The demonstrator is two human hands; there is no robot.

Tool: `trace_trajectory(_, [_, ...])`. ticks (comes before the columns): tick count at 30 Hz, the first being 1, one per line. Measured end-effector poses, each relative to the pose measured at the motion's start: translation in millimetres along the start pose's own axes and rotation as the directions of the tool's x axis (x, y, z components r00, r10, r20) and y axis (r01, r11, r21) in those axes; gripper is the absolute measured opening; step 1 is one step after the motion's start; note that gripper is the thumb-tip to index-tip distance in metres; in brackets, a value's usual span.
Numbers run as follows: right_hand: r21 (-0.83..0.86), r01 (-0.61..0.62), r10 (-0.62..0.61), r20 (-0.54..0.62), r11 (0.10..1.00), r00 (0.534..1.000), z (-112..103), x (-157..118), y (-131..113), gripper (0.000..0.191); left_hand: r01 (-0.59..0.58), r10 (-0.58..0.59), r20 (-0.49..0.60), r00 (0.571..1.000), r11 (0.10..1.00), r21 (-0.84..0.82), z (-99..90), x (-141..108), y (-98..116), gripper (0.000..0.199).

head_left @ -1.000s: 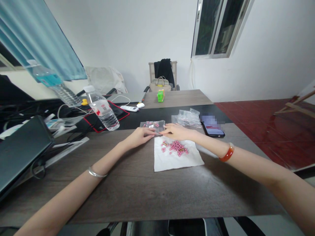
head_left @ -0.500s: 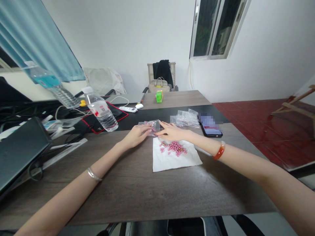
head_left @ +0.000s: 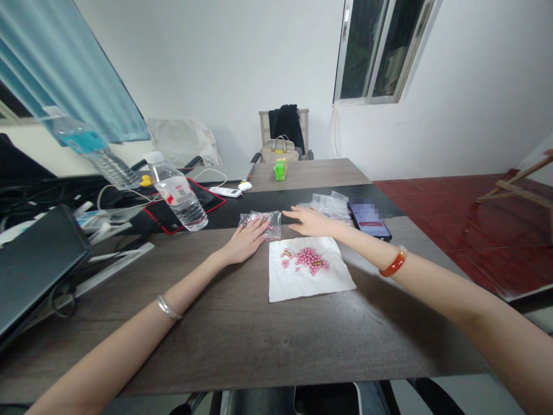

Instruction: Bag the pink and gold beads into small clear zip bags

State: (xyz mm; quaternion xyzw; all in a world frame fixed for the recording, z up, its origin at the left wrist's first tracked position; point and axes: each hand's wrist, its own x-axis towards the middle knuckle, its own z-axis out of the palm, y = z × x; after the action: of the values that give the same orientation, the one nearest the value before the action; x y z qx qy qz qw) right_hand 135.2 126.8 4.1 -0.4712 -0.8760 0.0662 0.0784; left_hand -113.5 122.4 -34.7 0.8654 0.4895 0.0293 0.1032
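Tabletop (head_left: 302, 340), bag (head_left: 273, 223) under left grip (head_left: 244, 241)

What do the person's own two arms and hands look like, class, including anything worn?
Both the left hand and the right hand are gloveless, and no sleeves show on the forearms. The left forearm wears a slim silver-coloured bangle; the right wears a wider, glossy orange-red bracelet with a pale section.
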Motion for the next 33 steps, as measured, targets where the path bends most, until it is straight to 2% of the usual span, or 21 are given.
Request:
trace_trajectory(4, [-0.14,-0.153,0.147,-0.052,0.978,0.988,-8.7,-11.7,21.4,0.043,0.046,-0.045,-0.044,0.998,0.999,0.014,3.1,1.8,3.1,0.055])
trace_trajectory(9, [-0.19,-0.2,0.193,-0.055,0.961,0.98,-5.9,-26.1,29.0,0.025,0.069,-0.063,-0.117,0.991,0.997,0.042,6.8,4.3,3.8,0.053])
trace_trajectory(15, [-0.214,-0.229,0.201,-0.146,0.95,0.969,-5.4,-27.5,24.3,0.03,0.116,-0.105,-0.205,0.973,0.992,0.041,7.0,1.4,10.2,0.053])
trace_trajectory(18, [-0.176,-0.275,0.226,-0.258,0.945,0.939,-11.1,-27.9,23.8,0.035,0.119,-0.112,-0.257,0.96,0.993,0.014,3.8,-0.3,13.5,0.053])
trace_trajectory(20, [-0.095,-0.312,0.257,-0.37,0.945,0.893,-15.2,-29.2,24.6,0.035,0.098,-0.098,-0.322,0.942,0.995,-0.014,0.7,-1.5,15.7,0.053])
trace_trajectory(24, [0.138,-0.309,0.331,-0.559,0.941,0.76,-21.0,-32.0,28.5,0.03,0.031,-0.037,-0.471,0.881,0.999,-0.021,-5.2,-4.7,21.5,0.053])
trace_trajectory(27, [0.372,-0.224,0.424,-0.645,0.901,0.635,-23.5,-33.1,29.9,0.025,-0.013,0.007,-0.539,0.842,1.0,-0.007,-8.0,-7.5,27.7,0.052])
trace_trajectory(29, [0.555,-0.119,0.512,-0.637,0.824,0.577,-26.0,-34.8,26.6,0.023,-0.034,0.027,-0.574,0.818,0.999,-0.002,-10.7,-10.8,34.3,0.052])
trace_trajectory(31, [0.728,-0.003,0.589,-0.553,0.686,0.59,-29.4,-39.6,17.4,0.023,-0.056,0.049,-0.606,0.794,0.998,0.007,-15.0,-16.7,44.4,0.055])
trace_trajectory(33, [0.852,0.061,0.609,-0.42,0.52,0.673,-32.3,-48.8,2.3,0.023,-0.095,0.094,-0.631,0.77,0.995,0.033,-20.6,-25.7,58.3,0.063])
